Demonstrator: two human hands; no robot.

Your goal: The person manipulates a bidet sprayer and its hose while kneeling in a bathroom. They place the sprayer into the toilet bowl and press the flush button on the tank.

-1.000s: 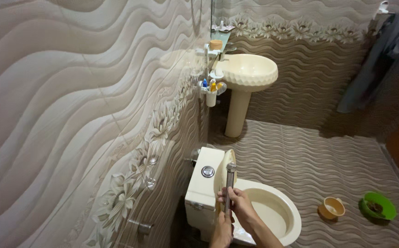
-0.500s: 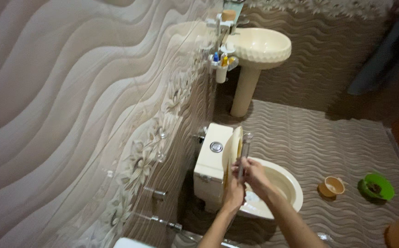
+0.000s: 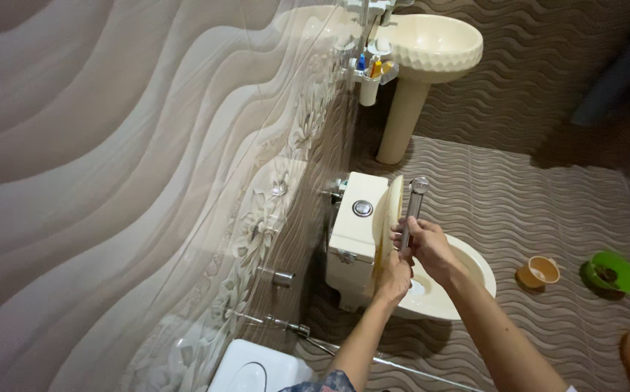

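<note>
Right hand [image 3: 427, 243]: I am seeing it gripping the metal sprayer [image 3: 413, 207].
Left hand [image 3: 393, 279]: holding the raised toilet seat [image 3: 390, 218].
Toilet bowl [image 3: 467, 287]: lying below both.

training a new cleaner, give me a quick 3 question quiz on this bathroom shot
1. True or false: the toilet lid is raised.
2. Which hand grips the metal sprayer? A left B right
3. What colour is the bowl on the floor, far right?

Key: 1 true. 2 B: the right hand holds the sprayer, while the left hand rests on the lid. 3 green.
</note>
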